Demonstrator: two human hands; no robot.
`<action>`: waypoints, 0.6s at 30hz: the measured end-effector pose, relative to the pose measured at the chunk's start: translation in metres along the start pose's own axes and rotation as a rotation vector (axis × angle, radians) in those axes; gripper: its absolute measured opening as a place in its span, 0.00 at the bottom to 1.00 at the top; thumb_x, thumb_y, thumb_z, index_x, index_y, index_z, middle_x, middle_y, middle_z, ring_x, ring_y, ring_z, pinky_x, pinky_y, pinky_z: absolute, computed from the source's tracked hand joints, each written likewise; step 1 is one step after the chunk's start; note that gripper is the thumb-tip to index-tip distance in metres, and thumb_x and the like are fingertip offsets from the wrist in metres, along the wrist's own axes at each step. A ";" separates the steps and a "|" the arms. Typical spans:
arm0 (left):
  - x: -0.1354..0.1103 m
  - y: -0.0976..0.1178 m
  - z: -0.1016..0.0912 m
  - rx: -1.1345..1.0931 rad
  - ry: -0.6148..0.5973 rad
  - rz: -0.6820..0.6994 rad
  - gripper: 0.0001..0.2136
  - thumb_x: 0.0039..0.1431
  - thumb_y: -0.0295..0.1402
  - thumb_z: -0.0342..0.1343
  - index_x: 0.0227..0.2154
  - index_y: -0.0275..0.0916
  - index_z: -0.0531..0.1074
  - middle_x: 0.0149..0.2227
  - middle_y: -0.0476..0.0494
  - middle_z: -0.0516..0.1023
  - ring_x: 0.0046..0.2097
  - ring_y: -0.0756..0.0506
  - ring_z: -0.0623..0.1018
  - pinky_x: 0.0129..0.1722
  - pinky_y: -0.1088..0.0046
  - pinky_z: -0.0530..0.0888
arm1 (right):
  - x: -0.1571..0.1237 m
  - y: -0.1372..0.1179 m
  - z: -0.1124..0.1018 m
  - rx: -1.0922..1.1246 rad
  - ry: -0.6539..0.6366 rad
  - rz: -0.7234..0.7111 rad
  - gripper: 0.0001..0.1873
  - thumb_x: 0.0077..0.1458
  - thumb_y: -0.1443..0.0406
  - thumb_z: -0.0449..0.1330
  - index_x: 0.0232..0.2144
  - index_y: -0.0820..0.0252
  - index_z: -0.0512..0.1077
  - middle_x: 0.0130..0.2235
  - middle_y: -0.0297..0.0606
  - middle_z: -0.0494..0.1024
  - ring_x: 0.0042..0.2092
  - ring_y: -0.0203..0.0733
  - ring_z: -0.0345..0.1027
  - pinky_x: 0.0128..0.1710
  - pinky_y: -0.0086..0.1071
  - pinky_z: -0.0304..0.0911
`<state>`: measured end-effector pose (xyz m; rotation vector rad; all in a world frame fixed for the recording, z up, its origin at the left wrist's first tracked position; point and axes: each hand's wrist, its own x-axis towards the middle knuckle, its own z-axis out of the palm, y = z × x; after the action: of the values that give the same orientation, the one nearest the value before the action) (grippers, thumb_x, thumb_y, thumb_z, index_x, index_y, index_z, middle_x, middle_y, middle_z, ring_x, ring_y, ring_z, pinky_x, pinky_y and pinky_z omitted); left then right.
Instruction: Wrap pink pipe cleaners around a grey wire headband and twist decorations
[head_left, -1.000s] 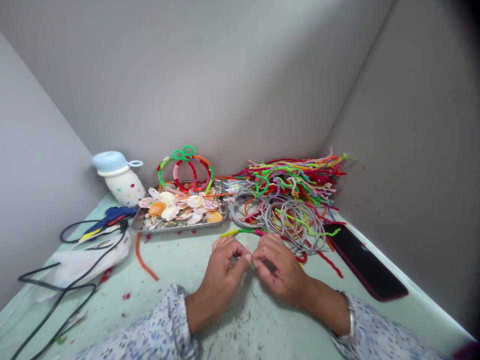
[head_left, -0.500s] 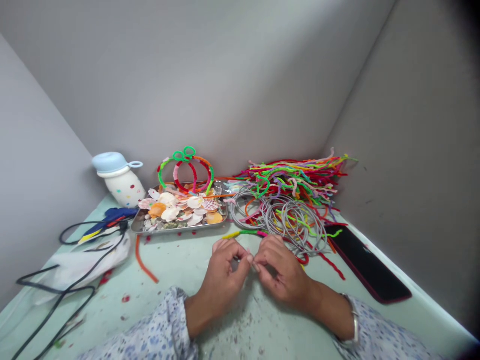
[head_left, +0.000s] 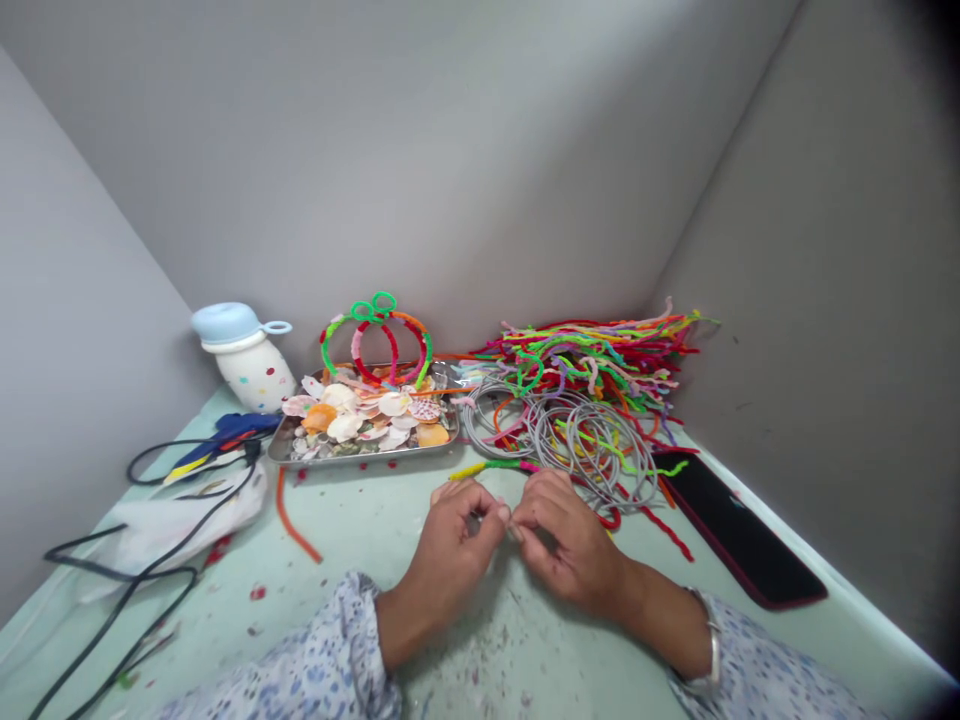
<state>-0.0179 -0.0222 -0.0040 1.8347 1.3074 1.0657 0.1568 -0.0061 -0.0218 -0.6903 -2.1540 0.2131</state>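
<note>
My left hand (head_left: pixel 459 545) and my right hand (head_left: pixel 566 540) are close together over the near middle of the table, thumbs and fingertips pinched and almost touching. Just beyond them curves a wire hoop wrapped in yellow, green and pink pipe cleaner (head_left: pixel 501 464). Its two sides run behind my fingers, and both hands are closed around it. What lies right between the fingertips is too small to make out. An orange pipe cleaner (head_left: pixel 289 520) lies on the table left of my left hand.
At the back stands a metal tray (head_left: pixel 360 458) of seashells (head_left: pixel 345 428), with pipe-cleaner hoops (head_left: pixel 375 318) propped on it. Grey wire coils (head_left: pixel 592 450) and a pipe-cleaner heap (head_left: pixel 592 360) lie to the right, near a black phone (head_left: pixel 742 530). Leftward are a bottle (head_left: pixel 255 375), cable (head_left: pixel 161 575) and plastic bag (head_left: pixel 187 525).
The whole view has shifted slightly, so the things sit a little further right. My hands keep almost the same pinched pose, and nothing has been let go.
</note>
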 end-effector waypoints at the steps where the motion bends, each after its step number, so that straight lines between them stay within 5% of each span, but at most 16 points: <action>1: 0.000 0.000 -0.001 0.008 0.007 0.020 0.12 0.61 0.35 0.52 0.23 0.39 0.68 0.27 0.49 0.72 0.34 0.45 0.71 0.40 0.67 0.65 | 0.000 0.000 0.000 0.004 0.012 0.012 0.03 0.57 0.70 0.53 0.32 0.58 0.64 0.29 0.35 0.66 0.34 0.42 0.59 0.37 0.40 0.56; 8: -0.009 0.001 -0.004 0.096 0.158 0.236 0.04 0.61 0.29 0.52 0.38 0.40 0.69 0.39 0.44 0.74 0.44 0.43 0.71 0.46 0.65 0.65 | 0.000 0.001 0.000 0.029 0.061 0.057 0.03 0.58 0.70 0.54 0.33 0.58 0.65 0.30 0.35 0.67 0.35 0.42 0.61 0.38 0.39 0.56; 18: -0.005 0.003 -0.004 0.266 0.195 0.460 0.06 0.57 0.23 0.58 0.34 0.42 0.74 0.34 0.49 0.76 0.39 0.46 0.73 0.47 0.61 0.61 | 0.001 0.002 0.000 0.034 0.081 0.073 0.05 0.58 0.71 0.52 0.32 0.58 0.65 0.29 0.36 0.68 0.35 0.42 0.60 0.37 0.39 0.56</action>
<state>-0.0210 -0.0271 -0.0010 2.3565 1.2087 1.3911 0.1569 -0.0042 -0.0223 -0.7460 -2.0454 0.2552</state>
